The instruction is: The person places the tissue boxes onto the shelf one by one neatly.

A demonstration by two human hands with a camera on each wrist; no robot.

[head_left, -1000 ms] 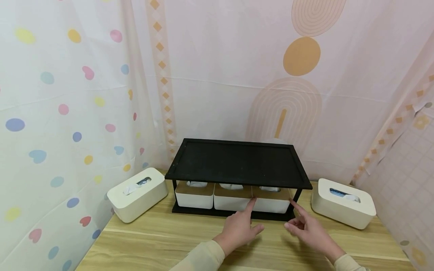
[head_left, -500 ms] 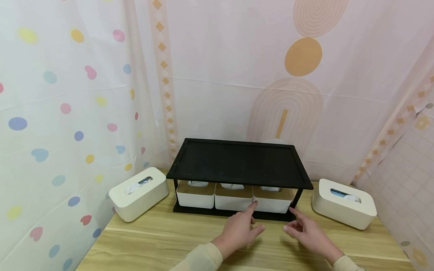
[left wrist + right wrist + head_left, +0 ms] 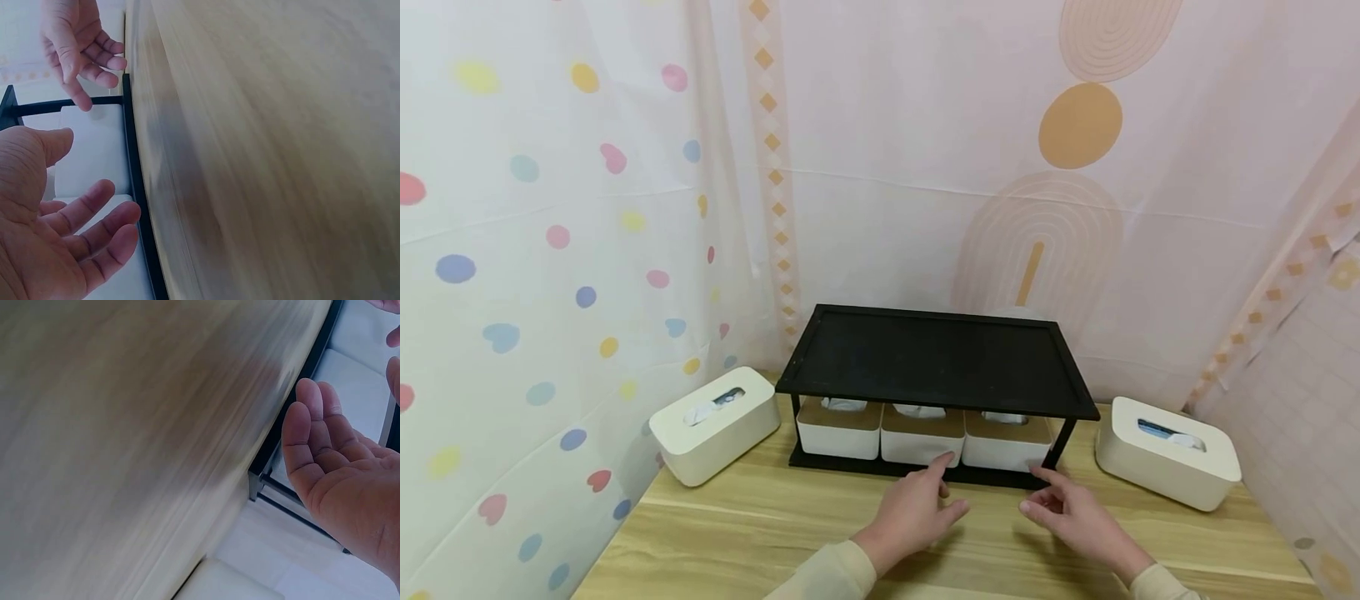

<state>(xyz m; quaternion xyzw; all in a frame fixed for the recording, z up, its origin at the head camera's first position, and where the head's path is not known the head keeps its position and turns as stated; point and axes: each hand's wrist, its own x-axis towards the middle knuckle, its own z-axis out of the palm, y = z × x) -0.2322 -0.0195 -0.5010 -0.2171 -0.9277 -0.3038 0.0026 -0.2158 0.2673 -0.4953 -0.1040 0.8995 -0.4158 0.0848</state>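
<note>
A black two-level shelf (image 3: 936, 358) stands at the back of the wooden table (image 3: 760, 533). Three white boxes sit side by side under it: left (image 3: 838, 435), middle (image 3: 921, 443) and right (image 3: 1003, 452). My left hand (image 3: 925, 504) hovers open just in front of the shelf, its index finger pointing at the seam between the middle and right boxes. My right hand (image 3: 1067, 510) is open beside it, index finger near the shelf's right front leg. Neither hand holds anything. The left wrist view shows the left hand's palm (image 3: 56, 244) before a white box (image 3: 94, 156). The right wrist view shows the right hand's relaxed fingers (image 3: 319, 437).
A cream tissue box (image 3: 715, 423) lies left of the shelf and another tissue box (image 3: 1165, 452) right of it. Patterned curtains (image 3: 550, 250) close in the table at the back and both sides. The shelf's top is bare.
Both hands have drawn back a little from the right white box toward the table's front. The view has shifted slightly.
</note>
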